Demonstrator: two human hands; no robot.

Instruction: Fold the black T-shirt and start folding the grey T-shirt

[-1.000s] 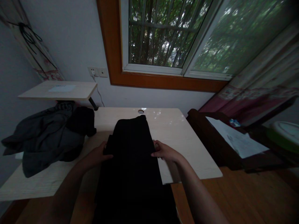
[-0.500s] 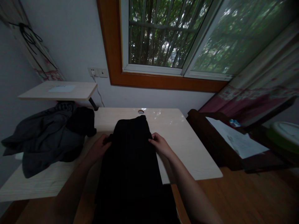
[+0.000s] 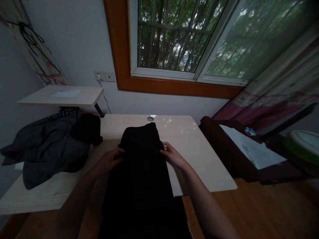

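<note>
Work in hand: a black garment [image 3: 142, 166] lies lengthwise on the table [image 3: 196, 149], its far end near the cable hole [image 3: 150, 119] and its near end hanging over the front edge toward the person.

Grip state:
- Left hand [image 3: 109, 161]: rests on the left edge of the garment, fingers curled onto the cloth. Whether the grip pinches the fabric or only presses on it cannot be told in this dim light.
- Right hand [image 3: 171, 155]: rests on the right edge, level with the left hand, fingertips bent inward on the cloth. Pinch or press cannot be told here either.

Progress, as a judgement: the garment already forms a narrow strip with roughly straight side edges, so a lengthwise fold appears done. The strip between and beyond the two grips lies flat. The long portion on the near side of the grips hangs unfolded, so shortening the strip appears to remain.

Surroundings:
- Left of the left grip, well apart: a heap of grey and dark clothes [image 3: 50, 146], unfolded, on the same table.
- Beyond that heap: a raised shelf [image 3: 82, 96] carrying a pale sheet [image 3: 65, 93].
- Right of the right grip, off the table: a dark wooden piece of furniture [image 3: 224, 149] with a white paper [image 3: 251, 149] on it.

Containers: a pale round vessel [image 3: 305, 137] shows at the far right; its contents cannot be seen.
</note>
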